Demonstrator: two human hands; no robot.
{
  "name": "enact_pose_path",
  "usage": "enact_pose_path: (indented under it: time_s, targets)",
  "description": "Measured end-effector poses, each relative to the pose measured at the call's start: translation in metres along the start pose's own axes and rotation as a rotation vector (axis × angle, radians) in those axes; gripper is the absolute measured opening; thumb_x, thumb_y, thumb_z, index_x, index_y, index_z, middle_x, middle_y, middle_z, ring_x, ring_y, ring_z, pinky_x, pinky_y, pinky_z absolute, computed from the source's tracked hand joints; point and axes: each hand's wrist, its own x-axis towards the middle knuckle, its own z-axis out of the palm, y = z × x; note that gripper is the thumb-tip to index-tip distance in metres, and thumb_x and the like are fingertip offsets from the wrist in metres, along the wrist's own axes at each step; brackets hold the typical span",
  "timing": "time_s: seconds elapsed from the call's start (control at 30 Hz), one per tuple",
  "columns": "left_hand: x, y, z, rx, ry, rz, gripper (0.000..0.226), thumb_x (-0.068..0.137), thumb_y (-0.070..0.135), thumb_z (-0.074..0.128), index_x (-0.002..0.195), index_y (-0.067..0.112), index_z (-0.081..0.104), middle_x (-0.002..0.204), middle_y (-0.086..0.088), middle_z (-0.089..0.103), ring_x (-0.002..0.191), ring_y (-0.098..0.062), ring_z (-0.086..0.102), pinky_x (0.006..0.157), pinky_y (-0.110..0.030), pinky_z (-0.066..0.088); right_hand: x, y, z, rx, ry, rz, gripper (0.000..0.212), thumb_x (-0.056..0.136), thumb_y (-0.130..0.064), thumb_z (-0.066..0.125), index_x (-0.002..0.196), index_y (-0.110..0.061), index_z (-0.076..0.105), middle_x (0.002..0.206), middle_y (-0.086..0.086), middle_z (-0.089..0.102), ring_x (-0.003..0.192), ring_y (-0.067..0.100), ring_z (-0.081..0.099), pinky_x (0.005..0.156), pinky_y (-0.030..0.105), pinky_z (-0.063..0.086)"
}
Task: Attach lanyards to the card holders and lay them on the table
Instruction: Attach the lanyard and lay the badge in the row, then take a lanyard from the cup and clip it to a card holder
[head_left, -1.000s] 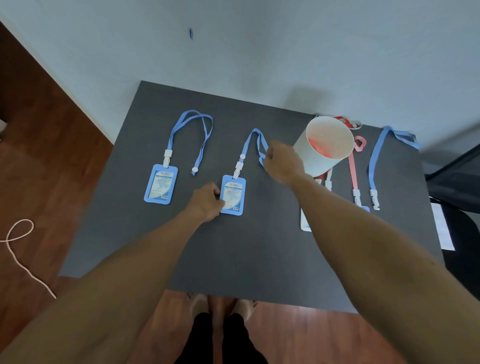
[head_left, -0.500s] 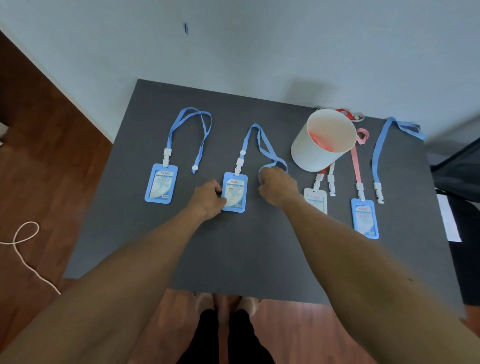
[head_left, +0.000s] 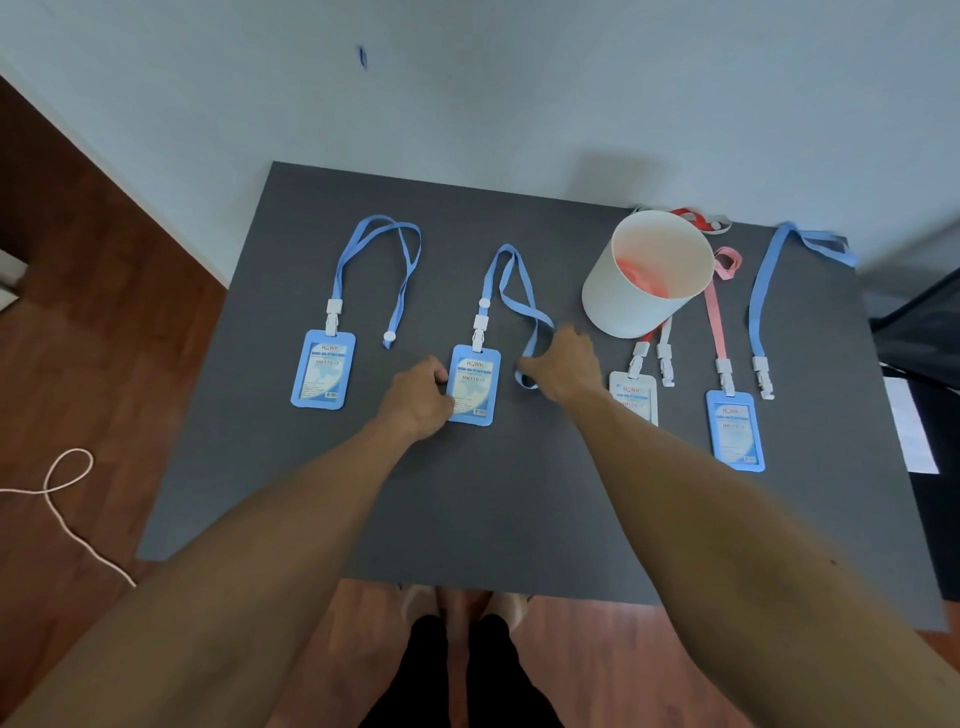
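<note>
We see the dark grey flat counter (head_left: 509, 493) with a white round paper tub (head_left: 644, 291) lying tilted on it, which we take as our landmark. To the left of the tub lies a light blue plastic card holder (head_left: 474, 385) with a light blue ribbon lanyard (head_left: 511, 291) clipped to its top. Our left hand (head_left: 418, 397) presses on that holder's left edge with curled fingers. Our right hand (head_left: 563, 364), just below and left of the tub, pinches the loose end of that lanyard between fingers and thumb. The two hands are apart, the holder between them. Farther left of the tub rests a second blue card holder (head_left: 323, 370), its blue lanyard (head_left: 379, 260) attached. Below the tub sits a white card holder (head_left: 635, 396) on a red lanyard. Right of the tub lie a blue holder on a pink lanyard (head_left: 735, 431) and a loose blue lanyard (head_left: 761, 306).
</note>
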Motion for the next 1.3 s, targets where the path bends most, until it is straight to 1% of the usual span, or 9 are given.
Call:
enact_pose_path:
  time_s: [0.07, 0.17, 0.33, 0.47, 0.57, 0.7, 0.87, 1.17, 1.3]
  targets:
    - [0.001, 0.001, 0.0, 0.014, -0.003, -0.005, 0.017, 0.091, 0.014, 0.066, 0.101, 0.021, 0.055, 0.113, -0.006, 0.067, 0.102, -0.027, 0.07, 0.074, -0.039, 0.062, 0.005, 0.001, 0.002, 0.063, 0.05, -0.041, 0.037, 0.092, -0.017, 0.068, 0.124, -0.005, 0.055, 0.125, 0.017, 0.056, 0.103, 0.035, 0.063, 0.082, 0.042, 0.055]
    - [0.001, 0.001, 0.002, 0.017, -0.019, -0.015, 0.019, 0.092, 0.013, 0.066, 0.104, 0.021, 0.054, 0.115, -0.008, 0.068, 0.104, -0.028, 0.07, 0.072, -0.037, 0.062, 0.014, -0.002, 0.001, 0.05, 0.111, -0.074, 0.021, 0.097, -0.007, 0.057, 0.117, -0.002, 0.059, 0.116, 0.019, 0.061, 0.098, 0.036, 0.063, 0.078, 0.041, 0.054]
    - [0.002, 0.004, 0.007, -0.007, -0.026, -0.033, 0.02, 0.092, 0.01, 0.065, 0.099, 0.024, 0.052, 0.12, -0.008, 0.065, 0.109, -0.031, 0.069, 0.072, -0.037, 0.063, 0.029, -0.001, -0.004, 0.044, 0.143, -0.095, 0.021, 0.097, -0.003, 0.058, 0.117, -0.002, 0.063, 0.111, 0.019, 0.065, 0.097, 0.037, 0.065, 0.082, 0.044, 0.058]
    - [0.002, 0.006, 0.006, -0.023, -0.047, -0.05, 0.022, 0.091, 0.008, 0.065, 0.099, 0.024, 0.052, 0.12, -0.009, 0.065, 0.106, -0.031, 0.07, 0.071, -0.041, 0.064, 0.03, 0.002, -0.003, 0.12, 0.169, -0.106, 0.016, 0.099, -0.017, 0.061, 0.105, -0.003, 0.064, 0.105, 0.016, 0.065, 0.091, 0.033, 0.065, 0.079, 0.044, 0.057]
    - [0.002, 0.006, 0.005, -0.028, -0.057, -0.054, 0.02, 0.091, 0.01, 0.065, 0.101, 0.023, 0.053, 0.115, -0.009, 0.066, 0.095, -0.027, 0.073, 0.071, -0.042, 0.064, 0.022, 0.003, -0.004, 0.152, 0.189, -0.105, 0.023, 0.101, -0.026, 0.057, 0.105, -0.004, 0.061, 0.104, 0.014, 0.063, 0.086, 0.028, 0.059, 0.072, 0.038, 0.047]
    - [-0.005, 0.009, -0.004, -0.055, -0.041, -0.059, 0.012, 0.094, 0.022, 0.064, 0.101, 0.02, 0.054, 0.103, -0.003, 0.066, 0.073, -0.018, 0.074, 0.075, -0.042, 0.063, 0.002, 0.01, -0.014, 0.113, 0.181, -0.085, 0.015, 0.101, -0.02, 0.05, 0.106, -0.008, 0.058, 0.107, 0.011, 0.062, 0.088, 0.026, 0.057, 0.071, 0.036, 0.042]
    - [-0.021, 0.034, -0.023, -0.05, 0.016, 0.004, 0.007, 0.093, 0.03, 0.061, 0.093, 0.023, 0.058, 0.1, -0.003, 0.069, 0.082, -0.022, 0.073, 0.079, -0.045, 0.062, -0.029, 0.025, -0.031, 0.123, 0.138, -0.002, 0.02, 0.099, -0.015, 0.046, 0.112, -0.008, 0.058, 0.115, 0.012, 0.065, 0.095, 0.029, 0.061, 0.075, 0.037, 0.047]
    - [-0.042, 0.112, 0.011, -0.194, -0.096, 0.052, 0.021, 0.09, 0.024, 0.058, 0.097, 0.007, 0.068, 0.092, -0.011, 0.074, 0.088, -0.025, 0.072, 0.088, -0.045, 0.06, -0.054, 0.084, -0.066, 0.146, 0.171, 0.102, 0.034, 0.1, -0.015, 0.049, 0.133, -0.01, 0.058, 0.133, 0.013, 0.064, 0.119, 0.033, 0.061, 0.089, 0.036, 0.047]
    - [-0.047, 0.136, 0.048, -0.206, -0.142, 0.046, 0.031, 0.087, 0.022, 0.055, 0.095, -0.006, 0.068, 0.085, -0.019, 0.071, 0.077, -0.028, 0.068, 0.085, -0.051, 0.058, -0.045, 0.118, -0.086, 0.134, 0.152, 0.139, 0.031, 0.098, -0.008, 0.051, 0.126, -0.006, 0.062, 0.125, 0.016, 0.067, 0.109, 0.035, 0.065, 0.078, 0.035, 0.049]
